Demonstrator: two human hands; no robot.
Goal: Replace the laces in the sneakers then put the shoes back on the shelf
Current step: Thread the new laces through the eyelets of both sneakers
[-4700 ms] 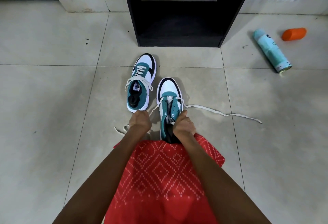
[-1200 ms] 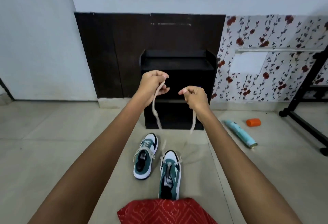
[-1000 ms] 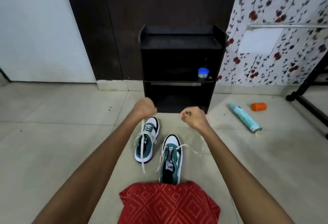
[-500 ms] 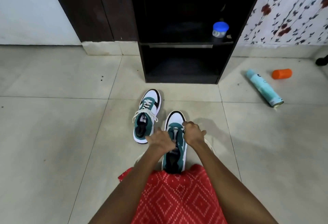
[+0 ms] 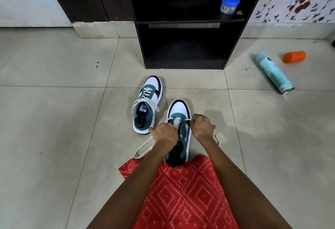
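Pale floor tiles [image 5: 54, 138] fill the frame, with a black shelf [image 5: 184, 64] at top centre. At centre the left hand [image 5: 164, 134] and right hand [image 5: 202, 126], fingers curled, pinch the lace [image 5: 145, 144] across the near sneaker [image 5: 179, 109].

Left hand [image 5: 164, 134] and right hand [image 5: 202, 127] pinch the lace [image 5: 143, 147] over the near sneaker [image 5: 179, 109].
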